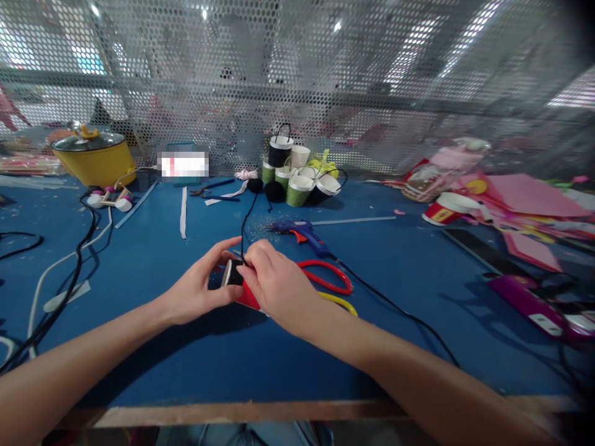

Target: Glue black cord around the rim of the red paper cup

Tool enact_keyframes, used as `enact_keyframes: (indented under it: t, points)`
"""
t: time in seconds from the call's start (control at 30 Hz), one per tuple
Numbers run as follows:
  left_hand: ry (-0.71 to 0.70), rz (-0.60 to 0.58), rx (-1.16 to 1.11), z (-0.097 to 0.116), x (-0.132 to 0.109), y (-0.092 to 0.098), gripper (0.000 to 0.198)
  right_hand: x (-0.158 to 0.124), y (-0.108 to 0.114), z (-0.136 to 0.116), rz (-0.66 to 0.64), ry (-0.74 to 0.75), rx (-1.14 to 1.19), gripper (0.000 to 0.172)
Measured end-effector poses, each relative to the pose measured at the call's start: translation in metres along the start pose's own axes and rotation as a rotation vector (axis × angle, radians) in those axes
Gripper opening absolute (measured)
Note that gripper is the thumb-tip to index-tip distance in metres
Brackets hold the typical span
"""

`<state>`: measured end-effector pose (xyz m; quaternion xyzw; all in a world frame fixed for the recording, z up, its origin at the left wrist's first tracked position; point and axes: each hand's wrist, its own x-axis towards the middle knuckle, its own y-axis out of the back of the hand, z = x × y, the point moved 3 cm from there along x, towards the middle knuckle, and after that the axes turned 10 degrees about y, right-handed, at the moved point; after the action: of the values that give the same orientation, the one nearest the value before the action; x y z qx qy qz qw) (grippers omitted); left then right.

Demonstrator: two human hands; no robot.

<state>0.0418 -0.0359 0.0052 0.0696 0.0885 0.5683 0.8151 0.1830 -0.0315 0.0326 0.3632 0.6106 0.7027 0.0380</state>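
Observation:
Lying on its side in front of me, a small paper cup [250,295] shows a red wall, with black cord wound around the part near its white rim. My left hand [198,290] grips it, the thumb on the near side and the fingers on the far side. With the fingers of my right hand [281,282] I pinch the black cord against the cup's wall. From there the cord [243,224] runs back across the table to a black yarn ball [255,185]. My right fingertips hide part of the cup.
A blue glue gun [302,233] with a glue stick lies beyond my right hand, near red [346,284] and yellow [341,303] loops. Several wrapped cups [300,187] stand at the back. A yellow pot [95,161] is left; papers [525,198] and a purple tool [525,303] are right.

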Motion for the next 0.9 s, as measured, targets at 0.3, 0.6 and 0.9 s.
enact_keyframes:
  t: [0.3, 0.6, 0.9]
  points:
    - [0.027, 0.002, -0.039, -0.001, -0.001, -0.001, 0.067, 0.001, 0.0, -0.003, 0.048, 0.061, -0.024, 0.023]
    - [-0.085, -0.017, 0.052, 0.003, -0.006, -0.006, 0.078, 0.016, 0.018, 0.031, -0.063, -0.33, 0.687, 0.019]
    - [-0.267, -0.091, 0.354, 0.016, -0.014, -0.011, 0.044, 0.061, -0.003, 0.048, -0.205, -0.321, 0.916, 0.018]
